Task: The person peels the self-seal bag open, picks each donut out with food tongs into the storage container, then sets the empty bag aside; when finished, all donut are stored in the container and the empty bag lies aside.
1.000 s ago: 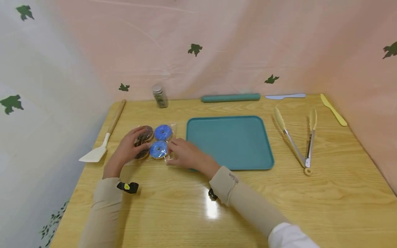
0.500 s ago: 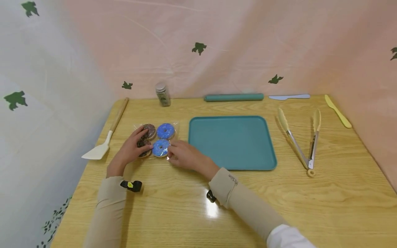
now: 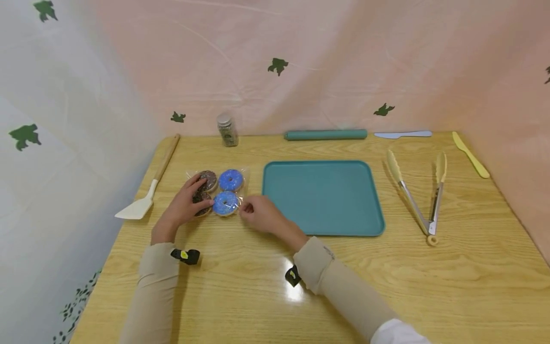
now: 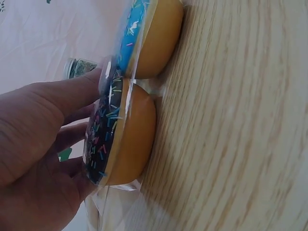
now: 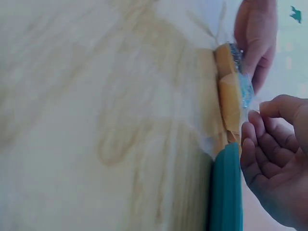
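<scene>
Near the table's (image 3: 386, 282) left edge, the left hand (image 3: 182, 208) still presses flat on the chocolate doughnuts in the clear packet (image 3: 220, 192). The right hand (image 3: 257, 215) has shifted to the packet's near right corner, fingers curling to pinch the wrap, ready for opening beside the teal tray (image 3: 322, 224).

The left hand (image 3: 182, 206) covers most of the near chocolate doughnut (image 3: 202, 197) from above. The right wrist view is badly blurred; whether the right hand (image 3: 258, 216) actually pinches the clear wrapper (image 3: 244, 191) is hard to tell. The jar (image 3: 227, 129) label is too small to read.
</scene>
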`<state>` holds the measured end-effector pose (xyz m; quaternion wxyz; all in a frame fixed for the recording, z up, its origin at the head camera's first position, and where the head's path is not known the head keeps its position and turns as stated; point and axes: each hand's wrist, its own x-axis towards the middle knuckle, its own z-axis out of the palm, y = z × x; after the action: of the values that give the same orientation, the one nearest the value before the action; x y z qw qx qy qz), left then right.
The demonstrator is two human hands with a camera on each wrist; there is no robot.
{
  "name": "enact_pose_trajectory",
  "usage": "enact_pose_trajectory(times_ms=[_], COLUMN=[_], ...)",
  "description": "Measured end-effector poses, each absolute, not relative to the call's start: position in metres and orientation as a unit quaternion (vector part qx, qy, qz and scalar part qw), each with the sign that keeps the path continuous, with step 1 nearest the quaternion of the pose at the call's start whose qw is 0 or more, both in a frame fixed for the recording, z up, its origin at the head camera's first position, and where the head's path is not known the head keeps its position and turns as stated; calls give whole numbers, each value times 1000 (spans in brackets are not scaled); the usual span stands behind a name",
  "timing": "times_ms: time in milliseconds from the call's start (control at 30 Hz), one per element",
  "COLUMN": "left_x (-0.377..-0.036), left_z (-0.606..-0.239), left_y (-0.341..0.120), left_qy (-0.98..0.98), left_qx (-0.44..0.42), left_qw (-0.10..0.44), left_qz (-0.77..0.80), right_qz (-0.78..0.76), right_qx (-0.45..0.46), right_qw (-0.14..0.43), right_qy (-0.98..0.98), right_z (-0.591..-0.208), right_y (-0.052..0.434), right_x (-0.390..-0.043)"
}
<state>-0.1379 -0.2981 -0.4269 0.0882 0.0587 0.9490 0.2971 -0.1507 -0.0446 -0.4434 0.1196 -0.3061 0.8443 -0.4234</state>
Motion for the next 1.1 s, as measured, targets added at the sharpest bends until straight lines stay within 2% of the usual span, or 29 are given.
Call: enact_pose_trajectory(times_ms=[267,533,833,1100], left_x=[-138,-137,-137,-136], left_z=[-425,-425,-426,-425], left_y=[-298,-298,-297,-296], left_qy=[948,950,951,950], left_qx=[53,54,50,54], left_qw=[100,97,94,94], left_qz=[296,293,290,293], right_qz=[-462,-446,-380,-429], right_qx=[-253,-284,-253,-216], right_qw=[83,115,66,49], right_qy=[846,841,888,876], right_z=[-436,-432,-438,-439], right_y=[-27,-32,-60,-55], right_x=[-151,-150,-153,-157])
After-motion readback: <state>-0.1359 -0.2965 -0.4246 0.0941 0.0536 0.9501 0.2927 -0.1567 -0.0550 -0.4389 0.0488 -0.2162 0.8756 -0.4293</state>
